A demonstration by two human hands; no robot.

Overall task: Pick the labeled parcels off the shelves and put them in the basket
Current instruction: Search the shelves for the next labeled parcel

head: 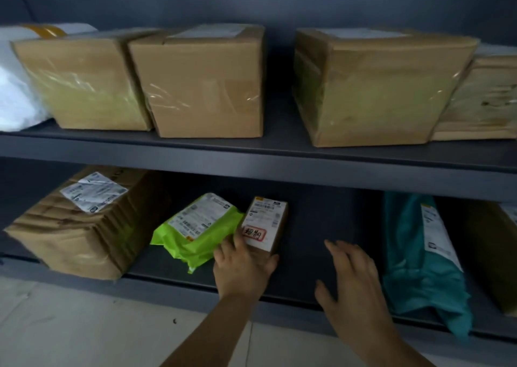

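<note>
A small brown box [265, 221] with a white shipping label and a red-framed sticker lies on the lower shelf [307, 226]. My left hand [243, 266] grips its near end, with the thumb on its right side and the fingers on the left. To its left lies a bright green mailer bag [195, 232] with a label. My right hand [349, 274] hovers over the bare shelf to the right, fingers spread, holding nothing. A teal mailer bag [414, 260] with a label leans at the right. No basket is in view.
A large labeled cardboard box [84, 221] sits at the lower left. The upper shelf [251, 148] carries several taped cardboard boxes and a white bag [16, 92] at the far left. Another brown box [498, 254] sits at the lower right edge. Pale floor lies below.
</note>
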